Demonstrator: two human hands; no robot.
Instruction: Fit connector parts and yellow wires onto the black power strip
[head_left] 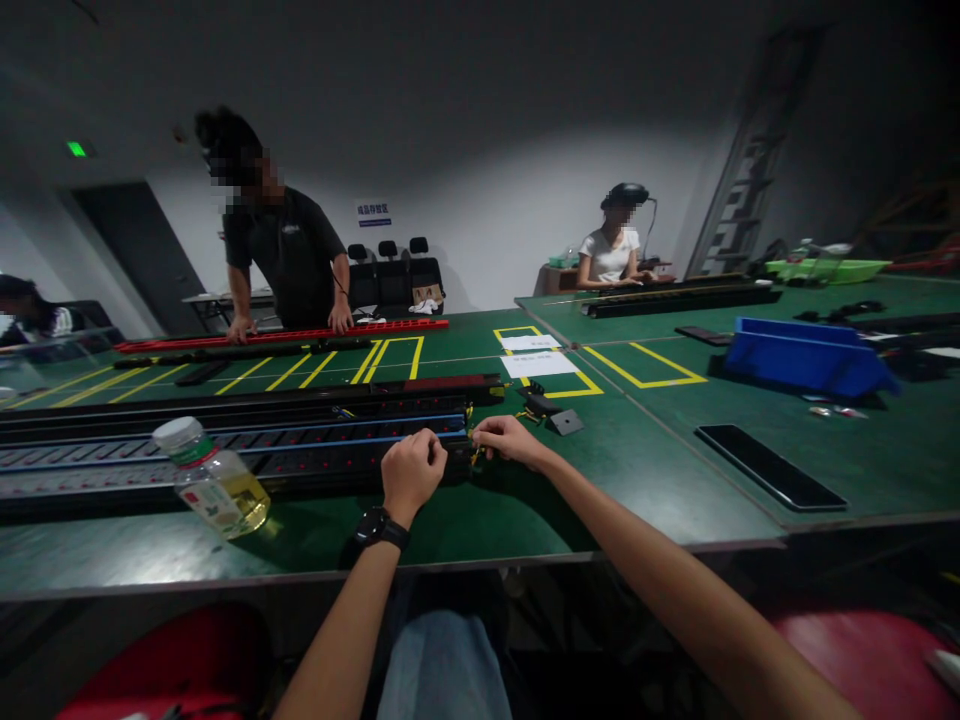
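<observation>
A long black power strip rail lies across the green table in front of me, with blue and dark wires along it. My left hand is closed into a fist at the rail's right end; what it holds is hidden. My right hand pinches thin yellow and dark wires just off that same end. A black watch sits on my left wrist.
A tilted plastic bottle of yellow liquid lies near my left arm. A small grey part, white papers, a black flat strip and a blue bin lie to the right. Other people work at red and black rails farther back.
</observation>
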